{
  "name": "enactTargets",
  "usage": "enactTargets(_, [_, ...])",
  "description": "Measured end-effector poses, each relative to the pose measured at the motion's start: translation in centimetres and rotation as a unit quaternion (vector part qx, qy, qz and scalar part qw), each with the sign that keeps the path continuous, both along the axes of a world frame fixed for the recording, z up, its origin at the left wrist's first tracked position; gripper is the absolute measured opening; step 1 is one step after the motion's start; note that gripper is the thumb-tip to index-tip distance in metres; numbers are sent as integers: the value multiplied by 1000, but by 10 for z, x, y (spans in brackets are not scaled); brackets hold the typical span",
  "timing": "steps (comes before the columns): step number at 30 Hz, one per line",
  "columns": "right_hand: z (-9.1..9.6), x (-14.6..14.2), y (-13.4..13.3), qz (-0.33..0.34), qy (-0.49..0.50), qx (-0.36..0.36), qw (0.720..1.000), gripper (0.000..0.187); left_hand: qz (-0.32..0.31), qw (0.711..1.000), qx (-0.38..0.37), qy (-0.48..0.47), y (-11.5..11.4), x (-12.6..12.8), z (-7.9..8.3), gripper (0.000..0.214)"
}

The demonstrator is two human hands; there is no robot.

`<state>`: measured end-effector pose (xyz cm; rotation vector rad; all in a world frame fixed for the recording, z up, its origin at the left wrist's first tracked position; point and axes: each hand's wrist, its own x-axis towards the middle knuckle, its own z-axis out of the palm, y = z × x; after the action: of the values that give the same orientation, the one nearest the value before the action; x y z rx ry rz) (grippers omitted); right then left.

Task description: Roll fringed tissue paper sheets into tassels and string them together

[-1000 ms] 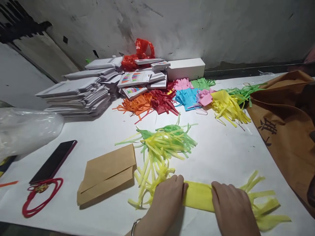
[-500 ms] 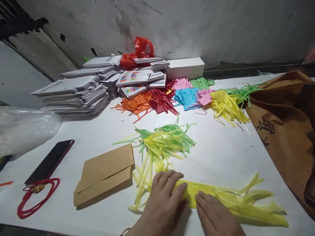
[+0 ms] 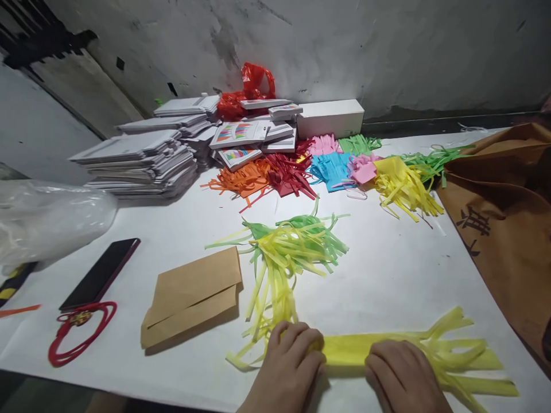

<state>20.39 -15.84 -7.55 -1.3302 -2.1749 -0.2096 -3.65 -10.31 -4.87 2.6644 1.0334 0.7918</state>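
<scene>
Low in the view, a strip of yellow tissue paper (image 3: 346, 350) with fringed ends lies across the white table (image 3: 379, 275). My left hand (image 3: 293, 361) has its fingers curled over the strip's left part. Further right, my right hand (image 3: 402, 373) is bent over the same strip, just left of its loose fringe (image 3: 469, 355). A smooth unfringed band shows between the hands; the fingertips are partly hidden. Beyond my left hand lies a heap of green and yellow paper fringe (image 3: 293, 246). Left of it rests a folded brown kraft paper piece (image 3: 193, 292).
At the back are stacks of white packets (image 3: 133, 166), flat printed boxes (image 3: 239, 133), a white box (image 3: 329, 117) and a red plastic bag (image 3: 253, 86). Coloured fringe bundles (image 3: 331, 169) lie before them. A phone (image 3: 101, 272) with red cord sits left; a brown bag (image 3: 503, 229) stands right.
My right hand has moved right along the yellow strip, and its flat fingers are now curled. More of the smooth band shows between my hands. The view has shifted slightly.
</scene>
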Motion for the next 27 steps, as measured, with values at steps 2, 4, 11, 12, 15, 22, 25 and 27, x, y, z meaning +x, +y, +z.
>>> enactTargets(2, [2, 0, 3, -45, 24, -48, 997, 26, 48, 999, -15, -7, 0, 2, 3, 19])
enactTargets(4, [2, -2, 9, -63, 8, -65, 996, 28, 86, 995, -43, 7, 1, 6, 7, 19])
enactTargets(11, [6, -5, 21, -114, -52, -72, 989, 31, 136, 984, -70, 93, 6, 16, 5, 16])
enactTargets(12, [8, -5, 21, -124, -39, -62, 990, 26, 138, 983, -71, 94, 6, 16, 4, 15])
enactTargets(15, [11, -7, 18, -54, -5, -5, 999, 17, 143, 983, -80, 83, 6, 15, 0, 14])
enactTargets(22, [6, -26, 19, 49, 57, 37, 996, 35, 69, 997, -21, -22, 5, 11, -6, 7])
enactTargets(25, [9, -33, 19, 44, 87, -10, 995, 28, 34, 998, -6, -48, 2, 10, -7, 14])
enactTargets(27, [10, -38, 18, 44, 73, 1, 996, 29, 20, 998, -1, -67, 0, 9, -8, 21])
